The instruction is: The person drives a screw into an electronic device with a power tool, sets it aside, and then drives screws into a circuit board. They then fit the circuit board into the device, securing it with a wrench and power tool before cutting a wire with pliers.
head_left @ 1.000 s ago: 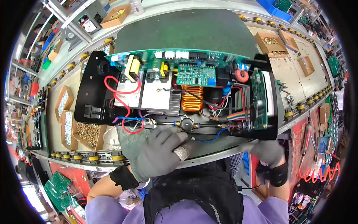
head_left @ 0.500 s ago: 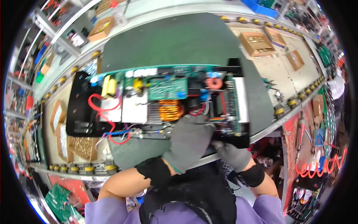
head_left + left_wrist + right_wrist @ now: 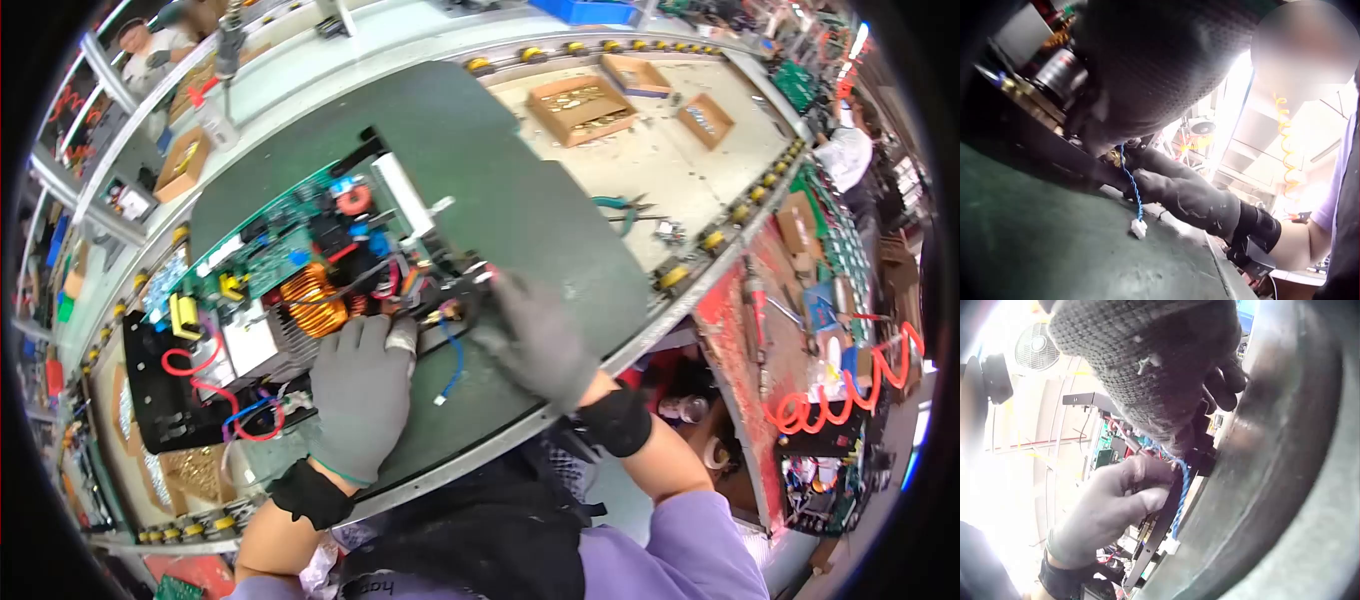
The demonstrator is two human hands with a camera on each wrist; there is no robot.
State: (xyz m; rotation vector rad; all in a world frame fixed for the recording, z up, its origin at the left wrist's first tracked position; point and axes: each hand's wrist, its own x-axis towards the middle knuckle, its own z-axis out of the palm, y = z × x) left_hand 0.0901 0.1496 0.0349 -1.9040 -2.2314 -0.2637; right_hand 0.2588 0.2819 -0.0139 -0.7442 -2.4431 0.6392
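An open black metal chassis (image 3: 160,400) holds green circuit boards (image 3: 275,260), a copper coil (image 3: 315,300) and a silver heatsink (image 3: 250,340). My gloved left hand (image 3: 365,395) lies over its front side, and in the right wrist view the thumb and fingers of that left hand (image 3: 1110,509) grip the rim. At the right front corner my gloved right hand (image 3: 535,340), blurred, holds the chassis end with curled fingers, beside small black fittings. Between the hands a twisted blue wire (image 3: 1133,181) hangs out, ending in a white plug (image 3: 1139,228).
A green mat (image 3: 580,250) lies beneath the chassis on a bench edged with yellow rollers (image 3: 670,276). Cardboard trays of small metal parts (image 3: 580,110) and green-handled pliers (image 3: 625,208) are at the right. A red coiled hose (image 3: 850,390) hangs beyond the bench edge.
The chassis has shifted left along the mat, and the head view has turned. My right hand has come up from the bench edge to the chassis's right end; my left sits nearer its middle.
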